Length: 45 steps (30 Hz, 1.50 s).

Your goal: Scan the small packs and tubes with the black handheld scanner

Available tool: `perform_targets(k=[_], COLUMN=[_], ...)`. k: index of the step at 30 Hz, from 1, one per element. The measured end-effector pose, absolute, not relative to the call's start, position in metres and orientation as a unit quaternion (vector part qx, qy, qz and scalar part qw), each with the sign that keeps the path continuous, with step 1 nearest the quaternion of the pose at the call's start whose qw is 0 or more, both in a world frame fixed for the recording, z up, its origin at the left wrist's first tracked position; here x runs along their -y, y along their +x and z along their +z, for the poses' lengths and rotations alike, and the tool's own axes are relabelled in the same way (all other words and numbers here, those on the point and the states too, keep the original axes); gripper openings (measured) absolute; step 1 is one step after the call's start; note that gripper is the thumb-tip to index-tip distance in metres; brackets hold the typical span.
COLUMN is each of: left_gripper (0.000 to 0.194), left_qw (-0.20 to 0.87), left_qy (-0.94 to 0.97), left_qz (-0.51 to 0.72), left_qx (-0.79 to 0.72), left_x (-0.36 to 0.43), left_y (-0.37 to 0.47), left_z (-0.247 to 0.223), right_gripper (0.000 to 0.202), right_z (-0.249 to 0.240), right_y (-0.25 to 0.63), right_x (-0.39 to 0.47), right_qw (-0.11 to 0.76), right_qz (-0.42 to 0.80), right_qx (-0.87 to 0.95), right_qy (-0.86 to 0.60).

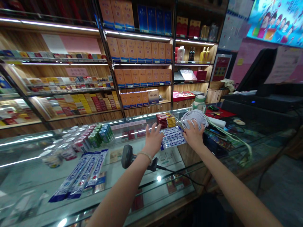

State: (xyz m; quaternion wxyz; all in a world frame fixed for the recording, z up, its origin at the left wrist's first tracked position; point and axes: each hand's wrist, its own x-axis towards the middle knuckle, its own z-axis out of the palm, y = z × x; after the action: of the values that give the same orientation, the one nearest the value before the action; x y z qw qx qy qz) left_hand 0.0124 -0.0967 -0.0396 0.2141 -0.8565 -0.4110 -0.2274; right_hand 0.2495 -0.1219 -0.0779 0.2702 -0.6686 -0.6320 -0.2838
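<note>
My left hand point(153, 139) is raised over the glass counter, its fingers spread, at the left end of a small pile of blue-and-white packets point(174, 137). At the pile's right end is my right hand point(194, 136), fingers apart and overlapping the view of a white round fan point(197, 117). Whether either hand touches the packets is hard to tell. Behind the pile stands a stack of red and yellow packets point(165, 121). A dark handheld scanner point(127, 156) lies by my left forearm, partly hidden by it. Long blue-and-white sachet strips point(79, 175) lie farther left.
Rows of small cups and cans point(80, 138) stand on the left of the glass counter point(113, 186). A green-lidded bottle point(199, 102) is behind the fan. To the right are a dark monitor point(258, 71) and a cable. Shelves of boxes point(142, 50) line the back.
</note>
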Motion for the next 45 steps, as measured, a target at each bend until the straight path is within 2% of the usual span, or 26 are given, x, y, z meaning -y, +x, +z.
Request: perform_targets(k=[6, 11, 14, 19, 23, 32, 45], left_gripper=[0.040, 0.057, 0.060, 0.057, 0.054, 0.047, 0.043], left_qw=[0.211, 0.206, 0.202, 0.209, 0.230, 0.255, 0.271], left_qy=[-0.848, -0.850, -0.849, -0.842, -0.823, -0.778, -0.720], left_qz=[-0.224, -0.220, -0.214, -0.216, -0.235, -0.244, -0.230], left_qx=[0.431, 0.433, 0.438, 0.448, 0.464, 0.520, 0.597], left_x=[0.101, 0.106, 0.109, 0.116, 0.125, 0.152, 0.182], left_y=[0.013, 0.011, 0.009, -0.003, -0.021, -0.083, -0.176], left_z=[-0.035, -0.031, -0.028, -0.019, -0.009, 0.008, 0.018], right_gripper=[0.026, 0.051, 0.056, 0.056, 0.053, 0.053, 0.047], right_z=[-0.081, -0.082, -0.085, -0.086, -0.075, -0.045, -0.020], right_y=[0.249, 0.245, 0.244, 0.240, 0.225, 0.148, 0.063], right_x=[0.122, 0.124, 0.124, 0.126, 0.130, 0.130, 0.127], right_qw=[0.282, 0.293, 0.292, 0.281, 0.304, 0.336, 0.337], right_qz=[-0.311, -0.328, -0.334, -0.358, -0.355, -0.331, -0.309], right_qx=[0.624, 0.628, 0.634, 0.636, 0.655, 0.702, 0.756], right_qy=[-0.659, -0.643, -0.633, -0.623, -0.594, -0.533, -0.468])
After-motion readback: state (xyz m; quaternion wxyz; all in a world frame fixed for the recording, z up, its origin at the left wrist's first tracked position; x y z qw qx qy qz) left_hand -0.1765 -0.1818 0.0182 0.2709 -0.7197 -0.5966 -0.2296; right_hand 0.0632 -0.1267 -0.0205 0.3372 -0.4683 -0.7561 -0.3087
